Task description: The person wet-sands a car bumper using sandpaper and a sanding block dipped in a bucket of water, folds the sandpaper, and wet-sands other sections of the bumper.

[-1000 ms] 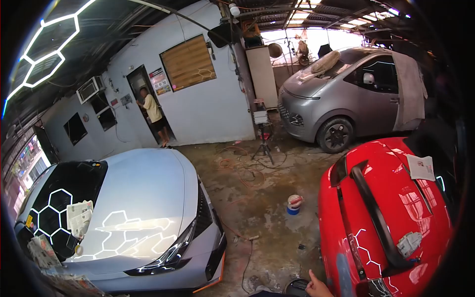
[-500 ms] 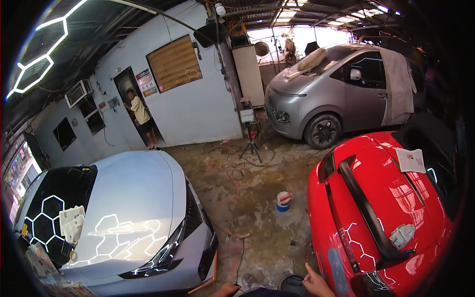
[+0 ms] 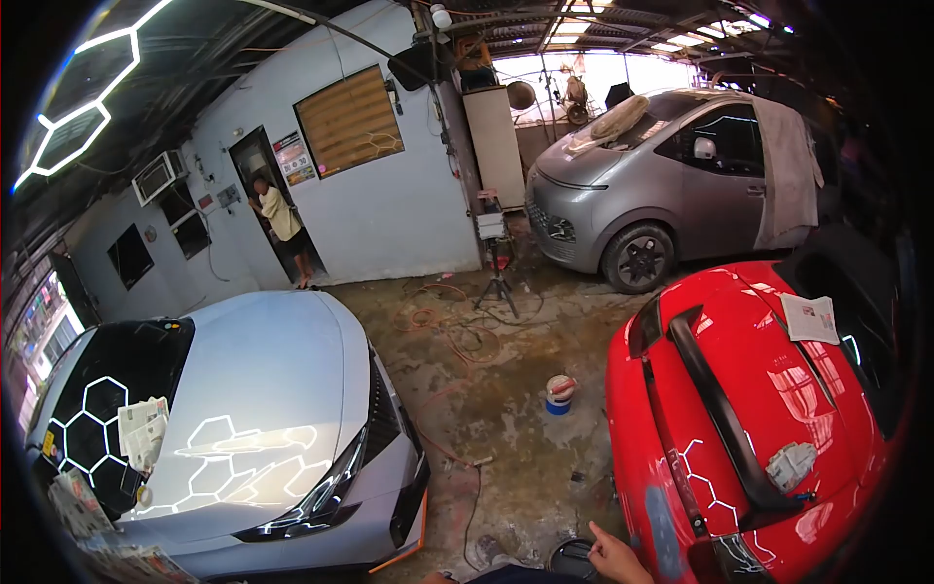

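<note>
The right hand [image 3: 617,559] is low down, by the near edge of the floor [image 3: 516,443], with one finger poking out; its fingers are loose and hold nothing that I can see. Just beside it is a round black thing [image 3: 567,558], which sits low between a shoe [image 3: 490,548] and the red car [image 3: 720,389]. I cannot tell if the hand touches it. Only a tiny bit of the left hand [image 3: 439,578] shows, so I cannot tell what its fingers do. The red car has a dull grey patch [image 3: 664,533] on its near left corner, close to the right hand. A long black bar [image 3: 720,419] runs along the car, with a crumpled paper [image 3: 791,467] next to its near end. A flat newspaper [image 3: 809,318] lies by the car's far right edge. A white and blue tub [image 3: 559,395] stands on the floor between the red car and the pale car [image 3: 277,375]. More newspaper [image 3: 143,434] lies on the pale car's window. At the floor's far edge are a silver van [image 3: 623,195] and a person [image 3: 280,217] in a doorway.
</note>
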Demonstrator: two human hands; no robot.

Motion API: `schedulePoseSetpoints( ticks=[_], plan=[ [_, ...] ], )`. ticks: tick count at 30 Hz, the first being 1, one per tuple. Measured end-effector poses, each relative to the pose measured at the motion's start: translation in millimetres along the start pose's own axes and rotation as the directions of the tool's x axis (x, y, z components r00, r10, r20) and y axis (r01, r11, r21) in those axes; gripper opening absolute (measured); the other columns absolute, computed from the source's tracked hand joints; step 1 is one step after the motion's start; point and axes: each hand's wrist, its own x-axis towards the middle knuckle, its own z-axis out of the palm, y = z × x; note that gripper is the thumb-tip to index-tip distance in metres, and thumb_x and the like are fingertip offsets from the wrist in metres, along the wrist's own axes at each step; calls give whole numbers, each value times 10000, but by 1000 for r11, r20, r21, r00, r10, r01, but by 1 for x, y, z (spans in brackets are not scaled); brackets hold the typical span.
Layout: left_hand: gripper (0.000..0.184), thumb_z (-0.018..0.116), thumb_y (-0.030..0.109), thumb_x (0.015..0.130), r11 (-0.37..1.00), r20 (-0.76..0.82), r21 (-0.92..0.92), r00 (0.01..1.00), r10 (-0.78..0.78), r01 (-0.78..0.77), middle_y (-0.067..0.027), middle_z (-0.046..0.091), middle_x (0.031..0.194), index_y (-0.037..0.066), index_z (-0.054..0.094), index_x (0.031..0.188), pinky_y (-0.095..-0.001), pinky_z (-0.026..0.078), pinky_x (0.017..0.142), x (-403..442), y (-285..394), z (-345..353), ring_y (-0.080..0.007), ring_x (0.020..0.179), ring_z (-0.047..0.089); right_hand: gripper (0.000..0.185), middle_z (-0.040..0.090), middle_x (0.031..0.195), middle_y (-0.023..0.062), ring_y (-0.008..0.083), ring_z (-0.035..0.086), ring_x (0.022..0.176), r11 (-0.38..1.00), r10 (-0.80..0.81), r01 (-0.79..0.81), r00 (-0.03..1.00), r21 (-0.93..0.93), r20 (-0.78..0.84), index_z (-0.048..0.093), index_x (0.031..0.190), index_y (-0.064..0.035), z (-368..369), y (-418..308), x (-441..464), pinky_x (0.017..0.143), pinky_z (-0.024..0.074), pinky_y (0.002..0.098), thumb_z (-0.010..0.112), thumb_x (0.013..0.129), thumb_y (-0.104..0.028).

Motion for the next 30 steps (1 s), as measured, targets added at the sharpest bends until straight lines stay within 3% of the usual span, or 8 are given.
schedulePoseSetpoints(
  ticks=[2,5,8,11,14,20,26,30],
  plan=[
    [641,719,647,759,1000,-4,-19,1000,15,-15,-209,740,913,42,769,967,-445,554,804,0,1,3,-332,884,734,777,679,927,106,281,639,816,1000,21,-20,1000,-13,22,281,1603,-166,-3,-9,1,798,518,384,608,903,-97],
    [639,710,648,767,998,-21,-38,999,40,-41,-210,743,931,41,771,957,-446,554,814,-1,1,9,-339,902,733,675,660,928,115,275,665,843,996,28,-31,999,83,43,433,1499,-59,-10,-22,2,786,529,367,649,864,-136],
    [634,693,646,782,999,-117,44,993,28,-23,-213,743,971,43,771,962,-446,552,835,-3,7,9,-360,951,724,663,661,925,109,267,665,834,997,48,-50,998,66,31,449,1493,-76,-7,-25,2,785,530,364,653,866,-138],
    [651,712,644,759,1000,-114,26,993,20,-17,-226,739,988,27,768,959,-449,551,843,-4,7,9,-368,966,720,662,662,925,103,257,663,817,988,117,-127,987,88,109,457,1492,-89,-7,-25,4,779,532,360,659,863,-138],
    [669,731,641,737,1000,-114,11,993,12,-11,-238,736,1004,10,765,956,-451,550,851,-4,5,7,-376,980,716,666,663,919,98,248,657,797,993,96,-100,993,61,64,461,1492,-91,-8,-32,2,766,532,354,664,859,-134],
    [676,749,632,714,995,-14,-37,996,90,-90,-244,737,984,-5,764,940,-449,551,838,-5,-4,3,-377,947,721,655,664,915,108,258,663,813,986,134,-141,987,87,85,476,1479,-76,-12,-38,1,771,533,361,665,855,-142],
    [658,747,629,711,995,-91,7,991,99,-99,-228,743,912,3,770,913,-464,556,813,-6,-1,8,-374,904,729,676,655,881,107,254,646,784,1000,-4,3,999,25,38,444,1491,-38,-1,-13,2,737,527,350,667,857,-112],
    [650,743,629,714,996,-169,0,982,83,-85,-224,744,919,11,771,911,-461,561,813,-4,3,7,-371,908,730,606,676,968,121,300,680,875,996,77,-79,996,34,47,514,1443,-90,-5,-17,5,803,540,383,652,857,-160]
  ],
)
